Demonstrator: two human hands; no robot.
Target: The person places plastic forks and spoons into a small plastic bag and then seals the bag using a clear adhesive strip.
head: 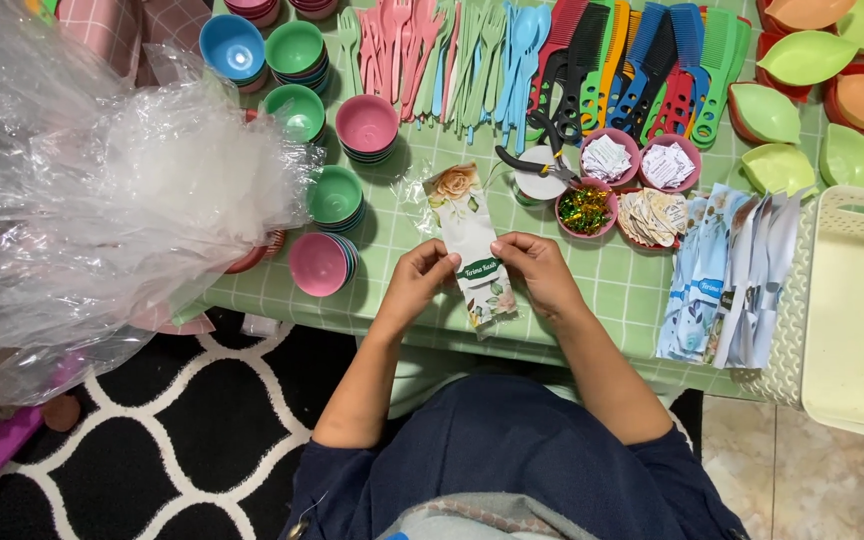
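A: Hands first. What has each one got?

B: Seen from the head camera, the left hand [414,280] and the right hand [544,272] both pinch the same floral packet [474,250], a long clear sleeve with a flower-printed card inside. Fingers are curled shut on its lower half, thumbs on top, one hand on each long side, probably to keep the slippery film flat and square.

A: And where does the packet sit?

B: Over the near edge of the green checked table [624,290], its lower tip hanging past that edge toward the person's lap, its top end pointing to the middle of the table.

A: What lies around it?

B: Just beyond it are scissors [532,160] on a small white roll, next to pink bowls of folded paper slips [607,158] and shiny sweets [584,210], likely kept close for easy reach. Stacked small bowls [335,195] stand toward the left edge, where a heap of clear plastic bags [102,190] spills over. Forks, spoons and combs [642,70] are laid in rows along the far edge. Finished-looking packets [727,280] are fanned out by the right edge, touching a cream basket [857,310].
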